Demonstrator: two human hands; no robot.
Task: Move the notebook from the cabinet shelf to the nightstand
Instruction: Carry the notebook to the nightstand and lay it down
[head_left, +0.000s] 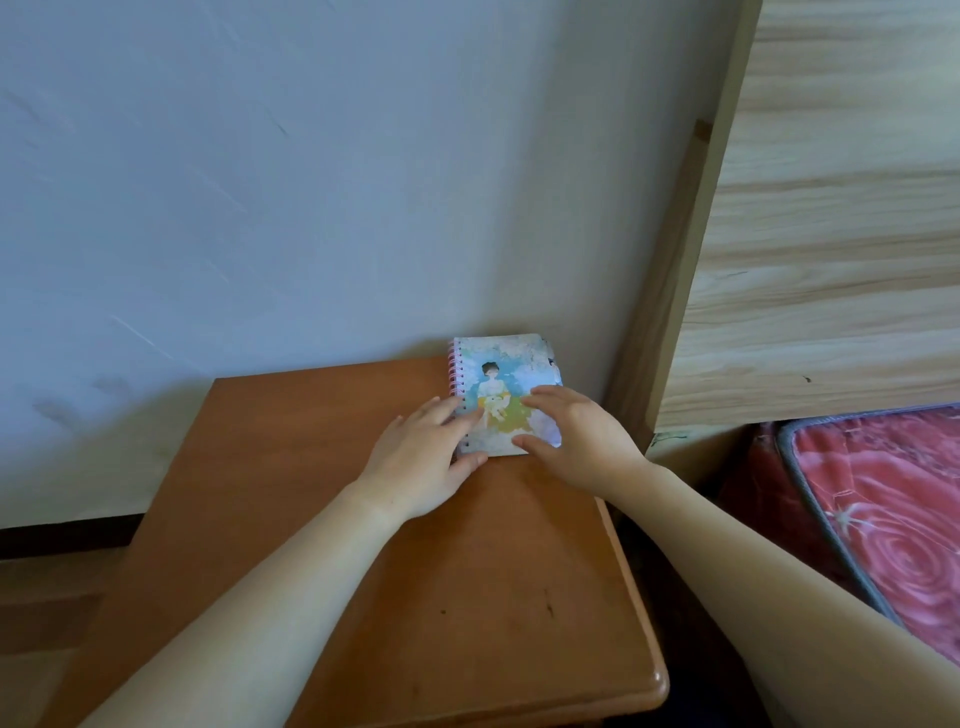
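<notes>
The notebook (506, 395) lay flat on the nightstand (332, 519), at its far right corner close to the wall (260, 182), with the pink spiral binding on its left edge and its long axis running away from the person toward the wall. Both hands were at its near end. The left hand (423, 457) lay open with fingers loosely spread, fingertips touching the spiral side and thumb at the near left corner. The right hand (576, 436) was also open, fingers curved over the right part of the cover and thumb on the near edge. Neither hand pinched the notebook; each only rested on it. The task looked nearly done, and the likely next move would be simply lifting both hands back toward the person
</notes>
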